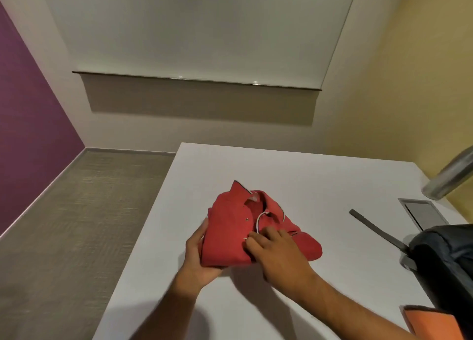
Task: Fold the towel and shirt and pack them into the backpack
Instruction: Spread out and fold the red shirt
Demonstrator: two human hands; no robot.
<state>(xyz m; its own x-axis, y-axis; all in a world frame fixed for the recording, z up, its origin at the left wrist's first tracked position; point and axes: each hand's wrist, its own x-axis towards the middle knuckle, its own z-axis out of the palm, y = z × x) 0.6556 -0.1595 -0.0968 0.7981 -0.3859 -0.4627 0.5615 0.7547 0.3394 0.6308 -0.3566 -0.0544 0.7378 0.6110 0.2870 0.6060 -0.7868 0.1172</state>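
The red collared shirt with white trim and small buttons [256,227] sits folded into a compact bundle on the white matte table [320,175], towards its left edge and well apart from the dark fabric backpack [445,263] that stands at the right. From where I stand the fold looks loose rather than crisp: the collar stands up at the far end, and one lobe of cloth bulges out on the right side. My worry is that if the bundle is lifted from the near end only, that far half will sag and the whole thing will open out on the way across to the bag; the soft cloth has nothing to hold its shape. The table edge is also close on the left, so a careless push that way could tip the bundle off. The left hand [199,255] cups the near left corner of the shirt, palm turned inward and thumb laid up along its side, fingers tucked beneath where I cannot see them. The right hand [279,252] lies on top near the button placket, fingers [256,239] bent and close together, pressing down; whether they pinch the cloth I cannot tell. An orange cloth item [432,324] shows at the lower right corner, possibly the towel.
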